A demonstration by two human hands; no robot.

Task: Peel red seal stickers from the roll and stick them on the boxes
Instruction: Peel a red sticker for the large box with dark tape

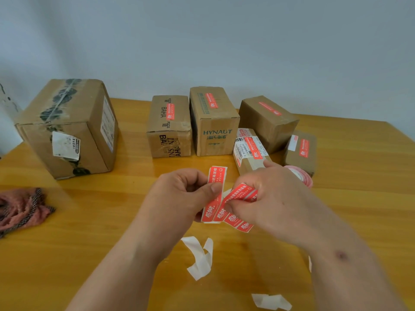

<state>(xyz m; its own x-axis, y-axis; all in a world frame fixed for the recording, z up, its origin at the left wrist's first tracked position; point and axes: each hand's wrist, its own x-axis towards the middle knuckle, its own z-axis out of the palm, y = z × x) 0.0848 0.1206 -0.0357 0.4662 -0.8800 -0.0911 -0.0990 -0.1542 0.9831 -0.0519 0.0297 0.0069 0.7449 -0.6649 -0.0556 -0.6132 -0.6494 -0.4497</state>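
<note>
Both hands meet over the middle of the table, and we are partway through peeling. Our left hand point(188, 194) curls its thumb and fingers round the strip of stickers point(226, 212), pinching it near its upper end, where one red sticker point(216, 187) stands up above the thumb. Our right hand point(267, 198) pinches a second red sticker point(241, 194) that angles off to the right, apparently lifting from its backing. The roll point(299, 175) lies just behind the right hand, mostly hidden by it.

Below the hands, curls of white backing paper point(201, 258) lie on the wooden table point(112, 209), with another scrap point(270, 301) nearer us. Beyond, five small boxes point(214, 122) in a cluster each already carry a red seal. The big box point(67, 126) at the left shows none that we can see, so we judge it the likely target.

Next, we would need to free the sticker cleanly without letting it fold on itself, carry it to the unsealed box and press it flat. A reddish cloth point(22, 207) lies at the left edge.
</note>
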